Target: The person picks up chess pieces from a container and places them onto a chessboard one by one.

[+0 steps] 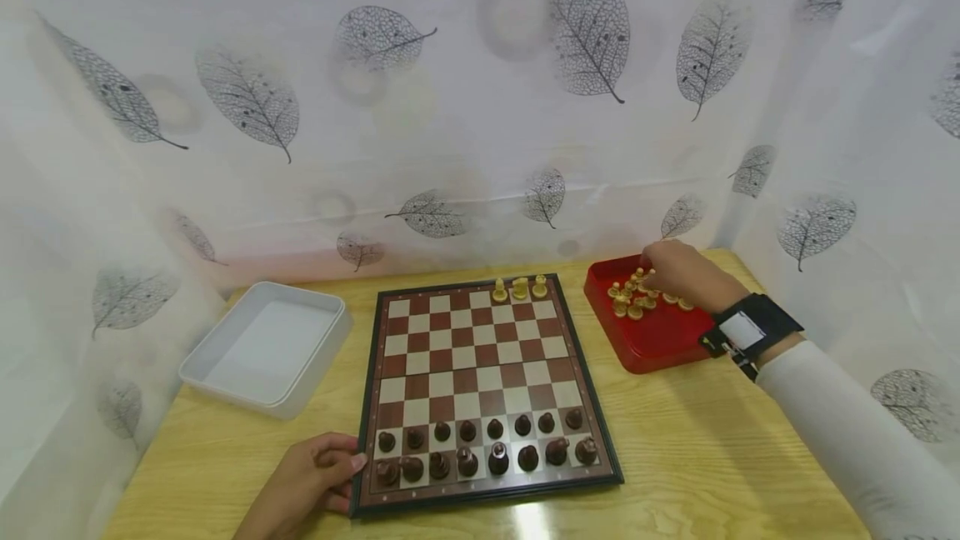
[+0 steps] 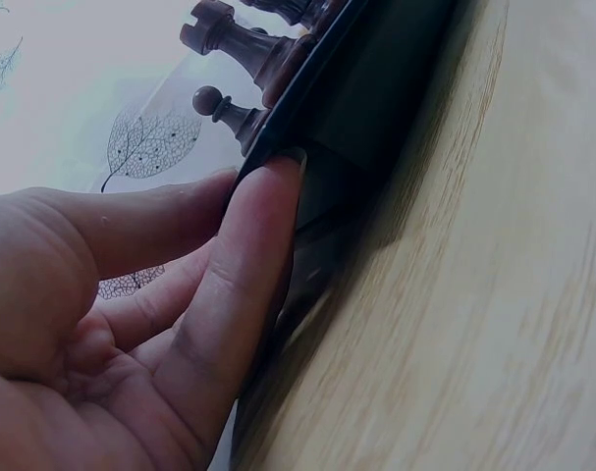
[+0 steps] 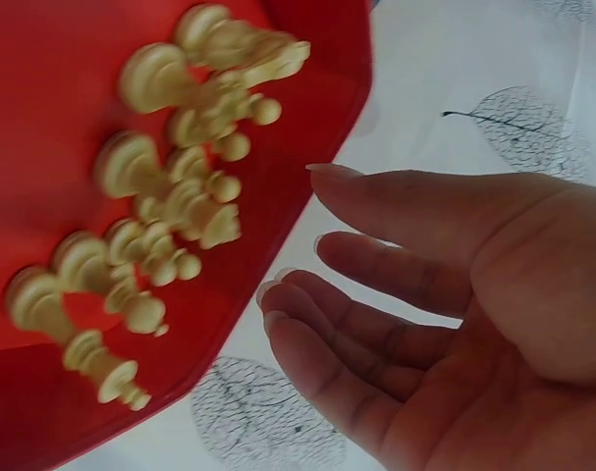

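Observation:
At the near left corner of the chessboard (image 1: 472,336), my left hand (image 1: 303,477) grips the black edge between thumb and fingers; the left wrist view shows this pinch close to a dark rook (image 2: 243,44) and a dark pawn (image 2: 229,115). My right hand (image 1: 693,275) hovers over the far side of the red tray (image 1: 663,347), its fingers relaxed and apart, holding nothing. Cream chess pieces (image 3: 131,167) lie heaped in that tray. Three cream pieces (image 1: 520,289) stand at the board's far right, and dark pieces (image 1: 498,458) fill its two nearest rows.
A white tray (image 1: 262,340) sits left of the board on the wooden table (image 1: 675,457). A pale curtain (image 1: 480,132) printed with dark leaves hangs behind and along both sides. The red tray's walls rise around the loose pieces.

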Demonstrator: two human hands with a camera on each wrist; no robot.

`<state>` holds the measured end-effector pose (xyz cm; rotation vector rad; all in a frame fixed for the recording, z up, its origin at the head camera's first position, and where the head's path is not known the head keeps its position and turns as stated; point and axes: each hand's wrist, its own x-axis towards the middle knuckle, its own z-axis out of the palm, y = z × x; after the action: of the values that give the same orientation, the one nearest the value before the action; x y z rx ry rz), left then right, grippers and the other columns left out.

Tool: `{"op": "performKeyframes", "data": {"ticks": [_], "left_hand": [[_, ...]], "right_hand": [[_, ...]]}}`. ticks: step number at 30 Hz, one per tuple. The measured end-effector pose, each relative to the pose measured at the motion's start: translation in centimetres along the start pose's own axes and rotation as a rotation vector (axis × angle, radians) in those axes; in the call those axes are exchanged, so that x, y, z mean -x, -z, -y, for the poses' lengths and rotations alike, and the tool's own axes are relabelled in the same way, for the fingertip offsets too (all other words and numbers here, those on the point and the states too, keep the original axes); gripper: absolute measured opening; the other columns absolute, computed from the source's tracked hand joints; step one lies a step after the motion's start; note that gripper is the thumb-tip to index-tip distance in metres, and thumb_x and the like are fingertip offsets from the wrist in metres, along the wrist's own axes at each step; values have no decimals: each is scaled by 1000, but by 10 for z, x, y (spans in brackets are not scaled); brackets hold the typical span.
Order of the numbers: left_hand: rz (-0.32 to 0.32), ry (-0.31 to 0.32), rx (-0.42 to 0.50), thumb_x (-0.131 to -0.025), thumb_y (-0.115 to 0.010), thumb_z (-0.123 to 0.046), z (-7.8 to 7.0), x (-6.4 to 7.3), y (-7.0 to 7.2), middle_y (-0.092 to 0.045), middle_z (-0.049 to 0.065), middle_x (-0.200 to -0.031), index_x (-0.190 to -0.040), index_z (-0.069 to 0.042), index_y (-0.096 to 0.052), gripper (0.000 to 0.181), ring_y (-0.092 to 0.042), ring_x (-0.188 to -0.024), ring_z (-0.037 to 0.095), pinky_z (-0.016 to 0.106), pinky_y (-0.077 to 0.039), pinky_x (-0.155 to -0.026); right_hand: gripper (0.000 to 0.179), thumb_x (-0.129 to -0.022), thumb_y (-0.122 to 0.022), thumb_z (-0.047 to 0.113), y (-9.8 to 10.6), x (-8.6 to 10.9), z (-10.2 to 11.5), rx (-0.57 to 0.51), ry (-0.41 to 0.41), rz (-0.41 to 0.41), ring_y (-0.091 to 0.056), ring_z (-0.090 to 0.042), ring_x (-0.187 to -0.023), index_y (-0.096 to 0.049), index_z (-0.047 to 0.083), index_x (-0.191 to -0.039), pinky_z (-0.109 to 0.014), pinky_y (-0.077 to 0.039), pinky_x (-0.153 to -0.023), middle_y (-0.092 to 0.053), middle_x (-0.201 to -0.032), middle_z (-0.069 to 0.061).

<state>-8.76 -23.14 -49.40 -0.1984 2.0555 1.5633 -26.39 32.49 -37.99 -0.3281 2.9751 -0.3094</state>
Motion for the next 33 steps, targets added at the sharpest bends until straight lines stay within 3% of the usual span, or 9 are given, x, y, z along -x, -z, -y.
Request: {"op": "performKeyframes", "data": {"ticks": [4,10,16,26,33], "left_hand": [[-1,1,11,-97,-73,-25,0,0,1,-73,5,-97,-135,13,-52,57,-68,-80,20,39,-67,-71],[1,-2,32,-96,-75,-23,-1,1,1,-72,6,-97,-134,13,-52,57,-68,-80,20,39,-67,-71],[3,3,47,-96,-75,-22,-3,1,1,-72,6,-97,-134,13,-53,56,-67,-79,20,38,-67,-70],[5,18,50,-96,-76,-25,-3,2,2,-72,4,-96,-133,12,-54,57,-67,-79,19,37,-67,-71],[14,0,40,-97,-75,-25,-2,1,2,-72,4,-96,-133,12,-53,57,-67,-79,19,37,-67,-70]], "right_hand": [[30,-89,-72,1,-5,3,-7,-1,-25,20,-62,-27,-80,-66,-13,-114,-40,-59,-72,-71,-99,-22],[30,-88,-69,-2,-15,1,-15,-32,-54,80,-60,-24,-75,-67,-14,-115,-28,-53,-59,-69,-95,-19],[31,-86,-77,3,-22,-5,-17,0,-52,90,-61,-23,-73,-71,-12,-113,-27,-54,-59,-72,-95,-18],[14,-87,-76,1,-24,-7,-16,7,-24,81,-57,-19,-66,-75,-7,-98,-25,-49,-55,-66,-79,-7],[12,-87,-76,1,-24,-6,-15,-2,-26,78,-55,-18,-64,-75,-7,-95,-24,-48,-54,-63,-74,-5]]}}
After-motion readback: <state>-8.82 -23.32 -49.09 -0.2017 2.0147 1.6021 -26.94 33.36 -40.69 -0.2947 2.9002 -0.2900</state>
